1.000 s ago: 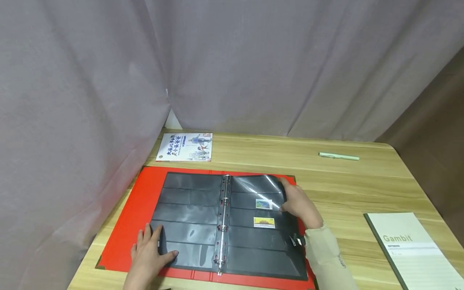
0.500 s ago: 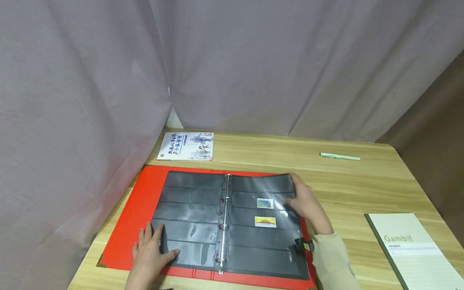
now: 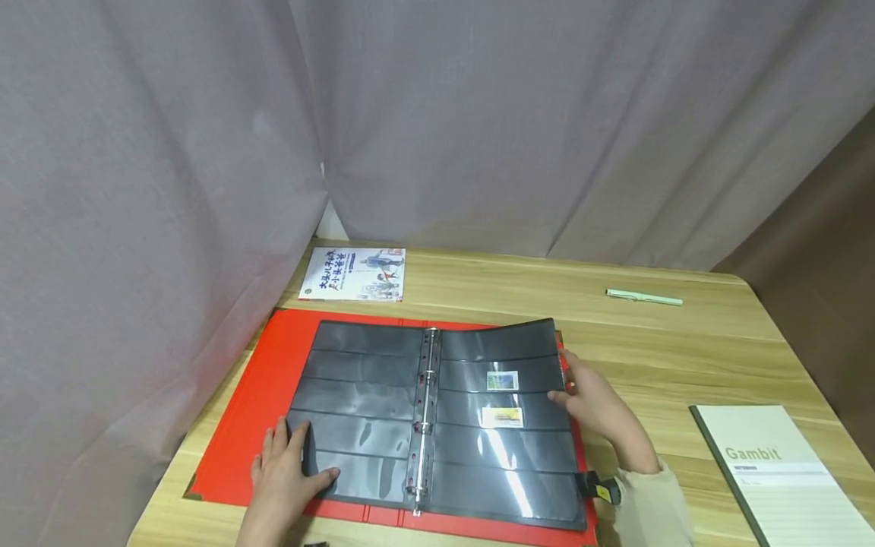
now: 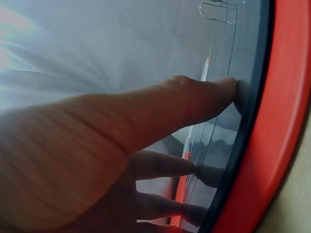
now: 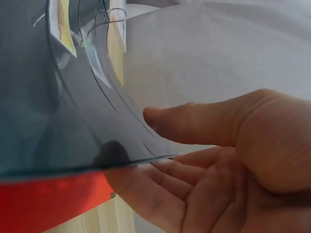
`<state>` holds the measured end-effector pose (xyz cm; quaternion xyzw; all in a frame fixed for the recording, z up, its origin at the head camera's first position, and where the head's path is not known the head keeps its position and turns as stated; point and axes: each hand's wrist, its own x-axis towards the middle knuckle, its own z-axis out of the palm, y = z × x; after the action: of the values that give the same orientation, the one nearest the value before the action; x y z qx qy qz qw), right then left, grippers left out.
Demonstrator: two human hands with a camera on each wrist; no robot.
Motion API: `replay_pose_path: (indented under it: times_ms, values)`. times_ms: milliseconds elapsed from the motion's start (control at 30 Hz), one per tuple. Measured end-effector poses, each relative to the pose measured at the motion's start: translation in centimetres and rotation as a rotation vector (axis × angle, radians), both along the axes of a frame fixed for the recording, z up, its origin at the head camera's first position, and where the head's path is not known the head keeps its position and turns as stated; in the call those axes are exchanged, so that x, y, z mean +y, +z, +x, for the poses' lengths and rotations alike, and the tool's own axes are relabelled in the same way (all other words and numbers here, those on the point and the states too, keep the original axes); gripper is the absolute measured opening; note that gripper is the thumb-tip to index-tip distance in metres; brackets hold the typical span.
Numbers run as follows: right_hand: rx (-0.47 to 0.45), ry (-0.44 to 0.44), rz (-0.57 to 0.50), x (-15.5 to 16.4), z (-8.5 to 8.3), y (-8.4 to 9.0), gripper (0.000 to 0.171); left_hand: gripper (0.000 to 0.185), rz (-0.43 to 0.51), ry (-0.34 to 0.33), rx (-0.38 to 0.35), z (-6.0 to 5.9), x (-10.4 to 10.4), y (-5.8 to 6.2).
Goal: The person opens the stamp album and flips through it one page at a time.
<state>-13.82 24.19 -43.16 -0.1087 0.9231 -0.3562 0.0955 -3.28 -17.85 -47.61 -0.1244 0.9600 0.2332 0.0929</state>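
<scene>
An open red ring binder (image 3: pixel 235 410) holds black pocket pages with clear strips. Across the lower left corner of the left page (image 3: pixel 358 433), my left hand (image 3: pixel 282 472) rests with spread fingers; its thumb touches the page near the bottom edge. My right hand (image 3: pixel 601 403) is at the outer edge of the right page (image 3: pixel 506 456), whose upper outer corner stands raised. In the right wrist view, the fingers (image 5: pixel 146 194) lie under that edge and the thumb (image 5: pixel 189 121) hovers above it. Two stamps, one blue-green (image 3: pixel 502 381) and one yellow (image 3: pixel 502 417), sit in its pockets.
Metal rings (image 3: pixel 425 418) run down the binder's spine. A picture booklet (image 3: pixel 352 273) lies behind it at the left, a pale green pen (image 3: pixel 644 297) at the back right, and a Gambit notebook (image 3: pixel 779 463) at the right. Grey curtains (image 3: pixel 437 129) hang behind the wooden table (image 3: pixel 656 357).
The right page's outer top corner, bent inward before, has swung out to the right and now stands straighter. My right hand has moved right and slightly down along the edge. My left hand stays put.
</scene>
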Motion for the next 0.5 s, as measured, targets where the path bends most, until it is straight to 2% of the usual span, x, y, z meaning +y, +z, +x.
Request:
replay_pose_path:
  times_ms: [233,500]
  values:
    - [-0.067,0.031,-0.049,0.0,1.9,-0.2,0.077,0.093,0.007,-0.002,0.005,0.1,-0.1,-0.2]
    - [-0.141,0.021,-0.134,0.5,3.0,-0.3,0.079,0.093,0.003,-0.003,0.009,0.0,-0.1,-0.2]
